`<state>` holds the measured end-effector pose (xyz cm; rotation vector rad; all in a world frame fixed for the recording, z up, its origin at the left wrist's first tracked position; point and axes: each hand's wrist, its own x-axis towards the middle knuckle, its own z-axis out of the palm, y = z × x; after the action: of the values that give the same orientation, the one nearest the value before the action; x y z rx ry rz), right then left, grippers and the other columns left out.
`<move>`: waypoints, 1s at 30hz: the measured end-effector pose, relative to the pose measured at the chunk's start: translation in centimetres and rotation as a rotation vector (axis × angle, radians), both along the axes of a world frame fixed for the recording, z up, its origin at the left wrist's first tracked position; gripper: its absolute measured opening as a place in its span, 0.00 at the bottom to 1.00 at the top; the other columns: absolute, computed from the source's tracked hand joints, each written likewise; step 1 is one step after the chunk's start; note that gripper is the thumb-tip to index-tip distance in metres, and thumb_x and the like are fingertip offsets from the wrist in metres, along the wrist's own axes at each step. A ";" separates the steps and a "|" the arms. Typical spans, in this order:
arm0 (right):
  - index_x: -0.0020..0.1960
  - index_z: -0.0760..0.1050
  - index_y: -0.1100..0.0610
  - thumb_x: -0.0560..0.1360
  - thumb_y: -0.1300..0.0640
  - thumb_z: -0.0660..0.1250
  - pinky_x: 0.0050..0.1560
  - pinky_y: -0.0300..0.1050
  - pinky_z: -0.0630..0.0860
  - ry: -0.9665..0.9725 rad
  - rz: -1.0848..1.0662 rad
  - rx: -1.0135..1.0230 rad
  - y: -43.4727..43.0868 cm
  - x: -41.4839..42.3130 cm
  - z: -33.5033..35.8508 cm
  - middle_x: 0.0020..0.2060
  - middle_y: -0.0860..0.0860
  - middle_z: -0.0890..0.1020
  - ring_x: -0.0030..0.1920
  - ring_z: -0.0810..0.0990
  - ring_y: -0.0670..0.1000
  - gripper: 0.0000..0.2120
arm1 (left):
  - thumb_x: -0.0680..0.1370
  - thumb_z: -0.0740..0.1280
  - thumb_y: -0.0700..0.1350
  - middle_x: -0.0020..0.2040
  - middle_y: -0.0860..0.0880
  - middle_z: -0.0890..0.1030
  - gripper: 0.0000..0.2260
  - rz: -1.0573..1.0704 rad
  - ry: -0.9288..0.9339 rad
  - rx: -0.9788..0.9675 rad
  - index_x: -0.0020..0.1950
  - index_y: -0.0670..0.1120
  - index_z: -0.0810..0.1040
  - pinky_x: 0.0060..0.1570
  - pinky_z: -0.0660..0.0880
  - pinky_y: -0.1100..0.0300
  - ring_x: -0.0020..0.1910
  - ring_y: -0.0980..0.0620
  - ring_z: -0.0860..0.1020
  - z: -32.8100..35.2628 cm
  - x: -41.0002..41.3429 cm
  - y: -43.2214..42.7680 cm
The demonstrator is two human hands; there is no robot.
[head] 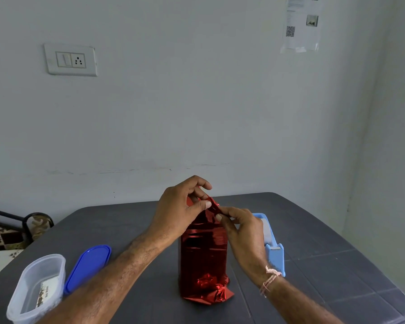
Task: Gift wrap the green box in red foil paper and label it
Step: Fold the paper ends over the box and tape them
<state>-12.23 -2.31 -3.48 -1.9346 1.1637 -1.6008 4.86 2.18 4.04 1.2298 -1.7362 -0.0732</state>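
Over the table [325,265], left hand [175,211] and right hand [241,228] pinch the red foil paper [202,256]

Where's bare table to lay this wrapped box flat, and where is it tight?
Bare: the dark grey table right of the light blue tape dispenser, and its far-left stretch behind the blue oval lid. Tight: near left, where that lid lies beside the clear plastic tub, and centre, around the upright red foil-wrapped box.
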 end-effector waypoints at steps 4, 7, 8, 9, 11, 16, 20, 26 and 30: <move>0.56 0.84 0.43 0.77 0.49 0.73 0.53 0.39 0.79 0.048 -0.021 0.013 -0.6 0.2 -0.1 0.48 0.40 0.84 0.51 0.80 0.40 0.08 | 0.74 0.77 0.45 0.42 0.63 0.84 0.13 -0.023 0.005 0.000 0.55 0.56 0.80 0.43 0.71 0.75 0.43 0.58 0.82 0.1 0.1 -0.1; 0.56 0.83 0.42 0.78 0.45 0.71 0.51 0.45 0.80 0.096 -0.045 0.016 -1.0 0.3 -0.2 0.46 0.40 0.84 0.50 0.81 0.41 0.08 | 0.74 0.77 0.44 0.43 0.62 0.84 0.13 -0.029 0.003 0.002 0.56 0.55 0.80 0.43 0.71 0.75 0.43 0.59 0.82 0.0 0.2 -0.3; 0.55 0.83 0.42 0.78 0.45 0.71 0.50 0.45 0.80 0.110 -0.052 0.015 -1.0 0.3 -0.1 0.46 0.40 0.84 0.50 0.81 0.41 0.08 | 0.74 0.77 0.45 0.43 0.62 0.84 0.14 -0.030 0.001 0.003 0.57 0.55 0.80 0.43 0.72 0.74 0.43 0.59 0.82 0.0 0.3 -0.3; 0.55 0.83 0.42 0.78 0.45 0.71 0.50 0.46 0.80 0.120 -0.054 0.007 -1.0 0.2 -0.1 0.45 0.40 0.84 0.50 0.81 0.41 0.07 | 0.74 0.77 0.45 0.44 0.62 0.84 0.15 -0.034 0.001 0.006 0.58 0.55 0.81 0.43 0.72 0.74 0.42 0.59 0.82 0.0 0.4 -0.3; 0.55 0.83 0.42 0.78 0.46 0.71 0.51 0.45 0.80 0.135 -0.055 -0.007 -1.0 0.2 0.1 0.46 0.39 0.84 0.50 0.81 0.41 0.07 | 0.73 0.78 0.46 0.44 0.60 0.82 0.18 -0.046 0.003 0.031 0.61 0.56 0.81 0.43 0.74 0.72 0.40 0.59 0.81 0.1 0.5 -0.3; 0.55 0.83 0.43 0.78 0.46 0.71 0.51 0.44 0.80 0.191 -0.040 -0.007 -1.1 0.1 0.2 0.46 0.38 0.84 0.51 0.80 0.41 0.07 | 0.71 0.79 0.50 0.46 0.57 0.79 0.10 -0.018 -0.076 0.072 0.50 0.58 0.86 0.42 0.76 0.66 0.40 0.56 0.79 0.4 0.5 -0.7; 0.51 0.84 0.44 0.77 0.50 0.73 0.50 0.42 0.78 0.176 0.021 -0.019 -0.9 -0.1 0.8 0.45 0.39 0.82 0.50 0.80 0.42 0.04 | 0.72 0.78 0.51 0.44 0.59 0.82 0.04 0.009 -0.086 0.059 0.43 0.56 0.85 0.47 0.80 0.54 0.43 0.58 0.80 0.5 0.2 -0.7; 0.47 0.83 0.45 0.77 0.53 0.72 0.45 0.37 0.73 0.173 0.103 0.037 -1.1 -0.6 1.5 0.42 0.41 0.82 0.46 0.80 0.41 0.03 | 0.73 0.77 0.51 0.39 0.60 0.84 0.04 0.011 -0.088 0.054 0.43 0.55 0.84 0.47 0.82 0.53 0.41 0.60 0.83 0.9 0.1 -0.8; 0.47 0.82 0.48 0.79 0.54 0.71 0.47 0.37 0.76 0.177 0.161 0.089 -1.5 -1.0 2.0 0.42 0.42 0.84 0.47 0.81 0.42 0.03 | 0.73 0.78 0.49 0.37 0.60 0.84 0.04 0.009 -0.047 0.057 0.42 0.54 0.84 0.45 0.79 0.58 0.41 0.61 0.83 1.3 0.4 -1.3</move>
<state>-13.18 -3.81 -1.43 -2.0868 1.0940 -1.2972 5.26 0.86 5.33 1.2900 -1.7800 -0.0900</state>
